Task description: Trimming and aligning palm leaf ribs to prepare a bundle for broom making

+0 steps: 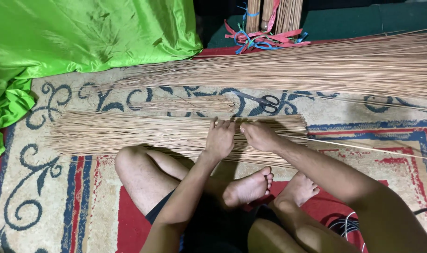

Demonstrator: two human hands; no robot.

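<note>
A flat layer of thin tan sticks lies across the patterned rug in front of my crossed legs. My left hand rests palm down on the sticks, fingers spread slightly. My right hand is right beside it, fingers curled on the same layer near its right end. Whether either hand pinches any sticks I cannot tell. A long single stick runs out to the right from under my right hand.
A bigger pile of long sticks lies further away. Scissors lie between the two piles. Green shiny cloth fills the top left. Tied stick bundles with red and blue ribbons stand at top centre. Cables lie by my right leg.
</note>
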